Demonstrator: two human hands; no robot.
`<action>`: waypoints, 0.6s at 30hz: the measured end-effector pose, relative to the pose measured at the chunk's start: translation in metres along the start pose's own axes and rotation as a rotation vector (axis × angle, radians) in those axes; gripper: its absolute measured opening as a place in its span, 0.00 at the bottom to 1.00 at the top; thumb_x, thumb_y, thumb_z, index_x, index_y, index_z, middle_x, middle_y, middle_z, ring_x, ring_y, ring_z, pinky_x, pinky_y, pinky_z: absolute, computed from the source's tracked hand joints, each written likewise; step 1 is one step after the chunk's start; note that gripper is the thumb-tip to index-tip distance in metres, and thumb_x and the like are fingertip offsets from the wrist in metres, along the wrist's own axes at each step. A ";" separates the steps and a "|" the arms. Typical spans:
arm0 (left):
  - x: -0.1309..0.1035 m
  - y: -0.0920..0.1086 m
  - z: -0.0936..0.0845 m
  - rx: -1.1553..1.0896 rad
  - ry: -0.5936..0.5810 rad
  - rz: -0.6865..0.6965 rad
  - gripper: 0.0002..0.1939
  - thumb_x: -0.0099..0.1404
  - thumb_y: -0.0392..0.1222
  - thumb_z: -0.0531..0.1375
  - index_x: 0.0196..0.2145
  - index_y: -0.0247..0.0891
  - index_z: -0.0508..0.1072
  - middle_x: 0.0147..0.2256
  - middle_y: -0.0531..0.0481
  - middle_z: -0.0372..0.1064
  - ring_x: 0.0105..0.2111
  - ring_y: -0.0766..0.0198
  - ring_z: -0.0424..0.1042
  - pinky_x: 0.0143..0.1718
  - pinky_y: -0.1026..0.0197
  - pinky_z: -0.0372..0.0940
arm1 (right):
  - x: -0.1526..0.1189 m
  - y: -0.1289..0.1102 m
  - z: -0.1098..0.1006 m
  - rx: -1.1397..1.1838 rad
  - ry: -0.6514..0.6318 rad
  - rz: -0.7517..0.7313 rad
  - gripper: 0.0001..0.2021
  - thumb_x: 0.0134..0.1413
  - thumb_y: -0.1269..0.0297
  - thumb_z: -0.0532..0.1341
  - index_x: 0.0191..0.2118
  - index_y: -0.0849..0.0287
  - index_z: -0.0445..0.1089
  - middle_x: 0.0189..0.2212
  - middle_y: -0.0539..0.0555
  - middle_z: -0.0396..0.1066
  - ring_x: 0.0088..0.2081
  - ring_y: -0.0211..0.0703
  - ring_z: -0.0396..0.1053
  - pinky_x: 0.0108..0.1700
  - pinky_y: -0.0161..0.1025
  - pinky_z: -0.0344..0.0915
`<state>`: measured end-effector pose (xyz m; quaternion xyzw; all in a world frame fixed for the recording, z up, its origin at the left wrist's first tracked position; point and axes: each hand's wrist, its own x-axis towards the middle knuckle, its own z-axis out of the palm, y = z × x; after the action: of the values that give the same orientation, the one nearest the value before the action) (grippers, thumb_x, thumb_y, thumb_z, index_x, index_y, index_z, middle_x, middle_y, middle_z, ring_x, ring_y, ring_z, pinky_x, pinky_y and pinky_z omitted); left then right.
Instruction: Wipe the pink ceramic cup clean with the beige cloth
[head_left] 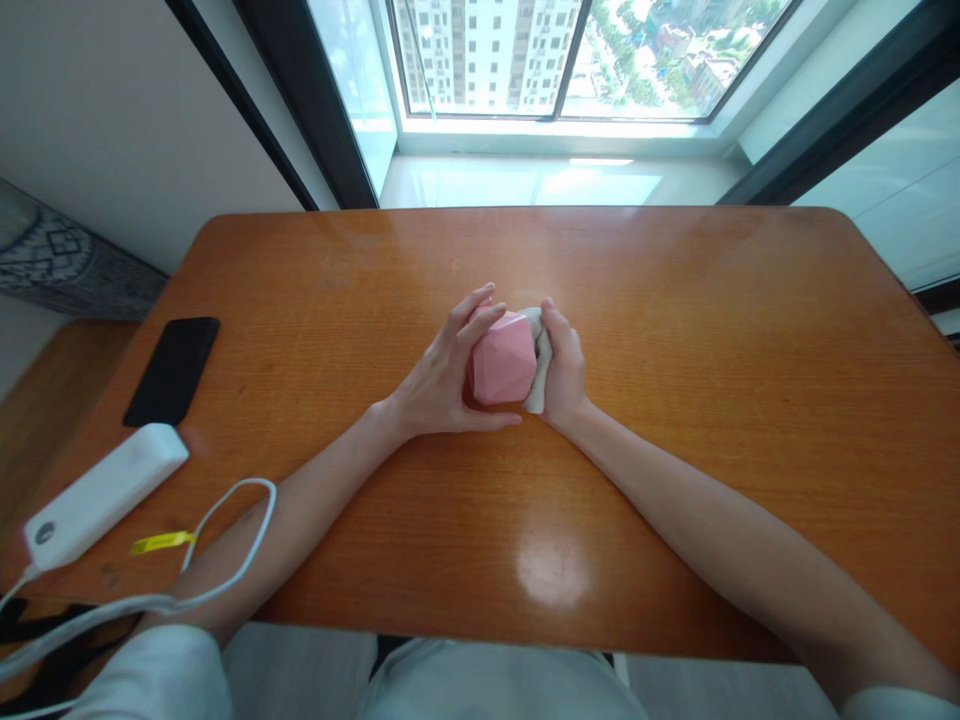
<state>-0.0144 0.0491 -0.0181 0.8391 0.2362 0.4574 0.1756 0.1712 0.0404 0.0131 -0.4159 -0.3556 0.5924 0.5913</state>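
A pink faceted object (504, 362), about fist-sized, is at the middle of the wooden table (675, 480); its exact kind does not show. My left hand (459, 370) is closed around its left side, fingers over the top and thumb along the near side. Bunched in my right hand (564, 362) is a light grey cloth (539, 365), pressed against the object's right side. The right fingers are mostly hidden behind the cloth and the object. Whether the object touches the tabletop, I cannot tell.
At the table's left lie a black phone (172, 370) and a white power strip (105, 495). A white cable (255, 545) with a yellow tag (161, 542) loops across my left forearm. Beyond the far edge is a window (555, 60); a patterned fabric item (75, 255) stands left.
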 end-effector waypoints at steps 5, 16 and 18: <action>0.002 0.007 -0.005 0.008 0.041 -0.062 0.58 0.59 0.66 0.80 0.77 0.49 0.60 0.71 0.36 0.66 0.70 0.38 0.71 0.71 0.38 0.71 | -0.005 -0.001 0.000 -0.065 -0.015 -0.048 0.35 0.62 0.27 0.68 0.21 0.52 0.65 0.18 0.46 0.62 0.22 0.36 0.57 0.24 0.38 0.55; -0.001 -0.002 -0.002 -0.061 -0.026 -0.053 0.69 0.58 0.74 0.79 0.82 0.55 0.48 0.81 0.34 0.50 0.80 0.31 0.58 0.77 0.29 0.64 | -0.001 0.001 -0.001 -0.027 -0.015 -0.030 0.34 0.64 0.28 0.68 0.22 0.53 0.64 0.19 0.46 0.64 0.22 0.35 0.58 0.24 0.37 0.56; 0.001 0.001 0.000 -0.008 -0.017 -0.014 0.65 0.59 0.70 0.80 0.82 0.55 0.51 0.81 0.34 0.49 0.81 0.32 0.57 0.78 0.28 0.63 | 0.003 0.002 -0.002 0.012 -0.011 -0.024 0.34 0.63 0.28 0.68 0.22 0.53 0.64 0.20 0.46 0.64 0.22 0.34 0.58 0.24 0.37 0.57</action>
<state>-0.0140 0.0491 -0.0168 0.8406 0.2388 0.4500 0.1843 0.1721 0.0433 0.0104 -0.4047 -0.3600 0.5897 0.5990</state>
